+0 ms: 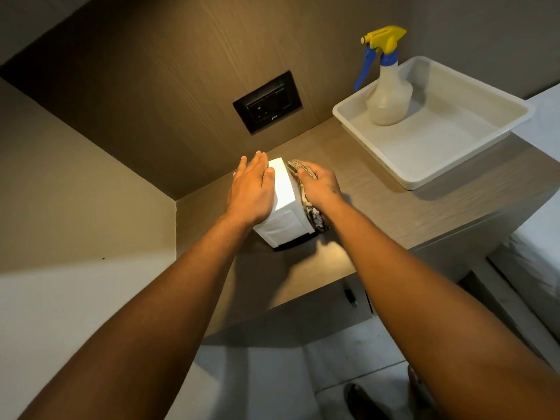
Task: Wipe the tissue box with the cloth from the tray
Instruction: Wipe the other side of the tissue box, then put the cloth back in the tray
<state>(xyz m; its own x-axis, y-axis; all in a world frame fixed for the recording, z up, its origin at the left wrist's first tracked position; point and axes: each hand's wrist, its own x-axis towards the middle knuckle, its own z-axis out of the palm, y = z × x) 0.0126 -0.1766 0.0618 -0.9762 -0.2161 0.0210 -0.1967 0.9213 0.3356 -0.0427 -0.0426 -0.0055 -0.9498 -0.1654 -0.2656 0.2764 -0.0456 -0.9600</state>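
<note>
A white tissue box (283,189) stands on the wooden shelf (394,204), brightly lit on top. My left hand (253,187) lies flat on its left top edge, fingers together and stretched out. My right hand (319,184) presses a mottled grey-brown cloth (310,210) against the box's right side; the cloth hangs down to the shelf. The white plastic tray (424,177) sits at the right of the shelf, apart from the box.
A spray bottle (388,95) with a yellow and blue trigger head stands in the tray's back corner. A black wall socket (266,101) is set in the panel behind the box. A wall closes the left side. A bed edge (539,237) lies at the right.
</note>
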